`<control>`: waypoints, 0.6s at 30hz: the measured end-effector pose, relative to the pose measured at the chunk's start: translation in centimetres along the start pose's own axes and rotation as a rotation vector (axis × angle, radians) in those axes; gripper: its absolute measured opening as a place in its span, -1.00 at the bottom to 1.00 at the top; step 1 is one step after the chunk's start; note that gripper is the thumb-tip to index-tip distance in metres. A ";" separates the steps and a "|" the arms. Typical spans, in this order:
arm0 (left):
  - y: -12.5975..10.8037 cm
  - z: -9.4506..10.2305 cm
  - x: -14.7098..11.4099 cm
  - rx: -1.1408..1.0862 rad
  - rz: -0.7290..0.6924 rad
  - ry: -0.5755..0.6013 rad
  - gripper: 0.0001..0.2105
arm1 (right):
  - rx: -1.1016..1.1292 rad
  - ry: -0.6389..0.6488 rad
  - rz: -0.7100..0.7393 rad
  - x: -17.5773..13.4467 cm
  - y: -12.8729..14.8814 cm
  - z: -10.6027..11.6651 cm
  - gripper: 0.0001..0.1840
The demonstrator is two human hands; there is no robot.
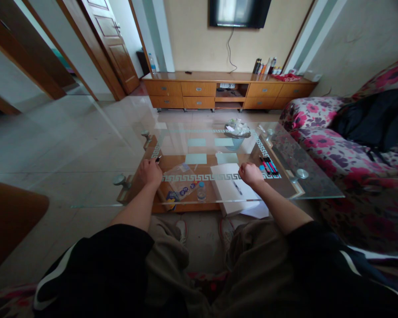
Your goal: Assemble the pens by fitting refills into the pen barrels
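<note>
Clear glass tabletop (318, 191) with angular Greek-key banding (202, 177) spans my feed; I see the left hand (151, 172) gripping a dark pen-like object (158, 160), the right hand (250, 173) balled near slender markers (268, 165).

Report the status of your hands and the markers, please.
Left hand at a dark pen, grip unclear. Right hand curled closed, contents hidden. Markers in a row, just right of right hand. Bottle between the forearms.
</note>
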State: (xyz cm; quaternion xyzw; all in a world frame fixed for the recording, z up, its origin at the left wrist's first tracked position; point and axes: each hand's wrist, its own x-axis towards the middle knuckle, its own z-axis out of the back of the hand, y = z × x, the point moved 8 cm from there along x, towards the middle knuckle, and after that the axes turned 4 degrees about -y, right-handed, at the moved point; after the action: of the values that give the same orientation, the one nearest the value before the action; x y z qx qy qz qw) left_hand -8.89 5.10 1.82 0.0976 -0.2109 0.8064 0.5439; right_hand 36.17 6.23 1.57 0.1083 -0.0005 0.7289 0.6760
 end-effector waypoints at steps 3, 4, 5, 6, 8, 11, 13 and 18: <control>-3.5 1.4 -0.4 0.014 -0.167 -0.012 -0.62 | 0.075 -0.042 0.029 0.0 1.0 0.5 -0.73; -5.1 1.6 -0.8 0.002 -0.238 0.017 -0.60 | 0.127 -0.052 0.042 0.0 1.6 0.6 -0.74; -6.7 1.6 -1.2 -0.018 -0.313 0.057 -0.59 | 0.192 -0.059 0.056 0.0 2.2 0.7 -0.76; -8.3 1.5 -1.8 -0.038 -0.395 0.097 -0.57 | 0.271 -0.060 0.071 0.0 2.9 0.7 -0.78; -11.6 1.3 -3.4 -0.060 -0.566 0.156 -0.59 | 0.453 -0.066 0.068 -0.1 4.2 0.5 -0.78; -15.7 1.1 -6.2 -0.099 -0.806 0.199 -0.64 | 0.741 -0.038 0.024 -0.2 5.6 -0.3 -0.68; -17.7 1.0 -8.0 -0.132 -0.939 0.240 -0.70 | 0.881 0.010 0.015 -0.4 6.3 -0.9 -0.59; -20.1 1.3 -10.6 -0.198 -1.114 0.273 -0.76 | 1.024 0.220 0.113 -1.1 8.0 -2.4 -0.41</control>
State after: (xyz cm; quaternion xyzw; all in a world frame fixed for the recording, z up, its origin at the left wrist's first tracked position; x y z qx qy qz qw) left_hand 13.61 2.06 3.59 0.0378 -0.1299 0.3802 0.9150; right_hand 27.97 4.84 0.22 0.3474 0.4211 0.6780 0.4922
